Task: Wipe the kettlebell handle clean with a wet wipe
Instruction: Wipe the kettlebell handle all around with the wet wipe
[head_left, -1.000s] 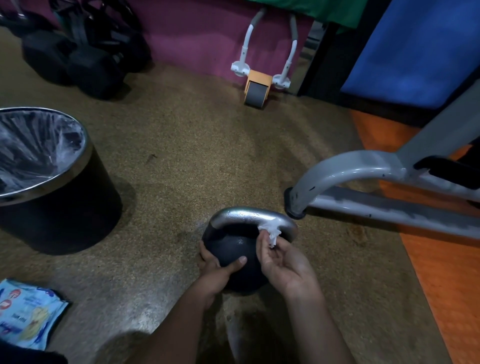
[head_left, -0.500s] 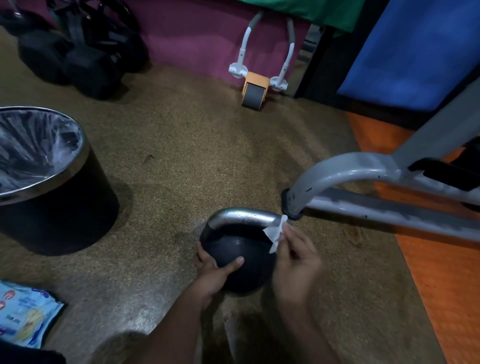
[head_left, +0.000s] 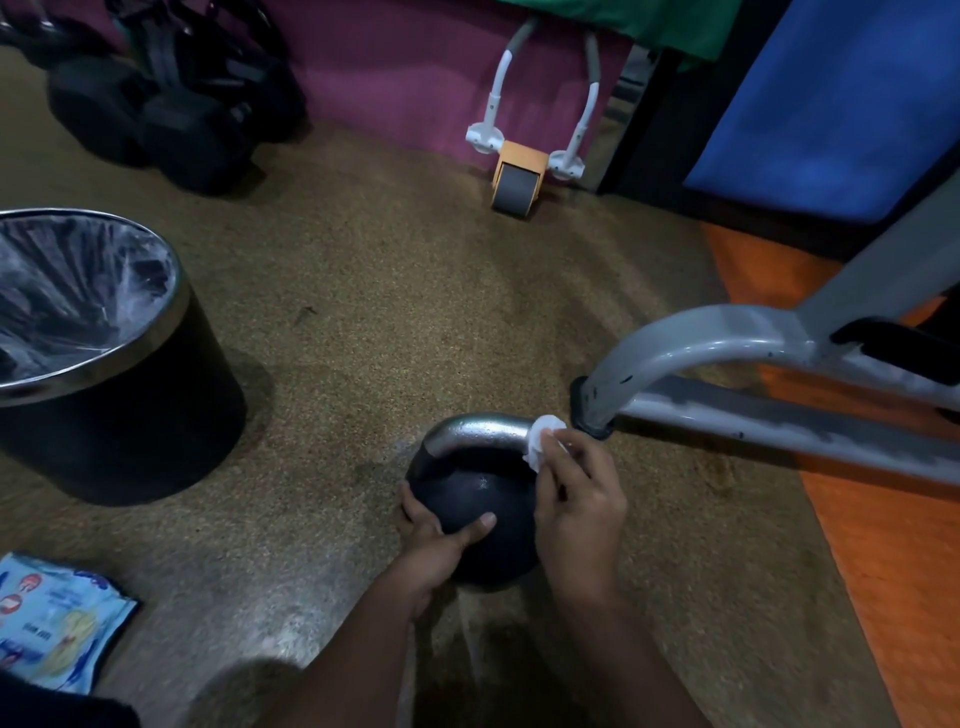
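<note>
A black kettlebell (head_left: 478, 499) with a silver handle (head_left: 480, 431) stands on the speckled floor in front of me. My left hand (head_left: 441, 540) grips the left side of the ball, thumb across its front. My right hand (head_left: 576, 499) pinches a crumpled white wet wipe (head_left: 543, 439) and holds it against the right end of the handle, where the handle bends down. The right part of the handle is hidden by the wipe and my fingers.
A black bin (head_left: 104, 364) with a plastic liner stands at the left. A blue wet-wipe pack (head_left: 57, 629) lies at the lower left. A grey metal machine frame (head_left: 727, 374) sits just right of the kettlebell. An ab roller (head_left: 519, 176) and black weights (head_left: 171, 109) stand by the far wall.
My right hand turned over and slid the wipe from the handle's near right side up over its right end. My left hand stayed on the ball.
</note>
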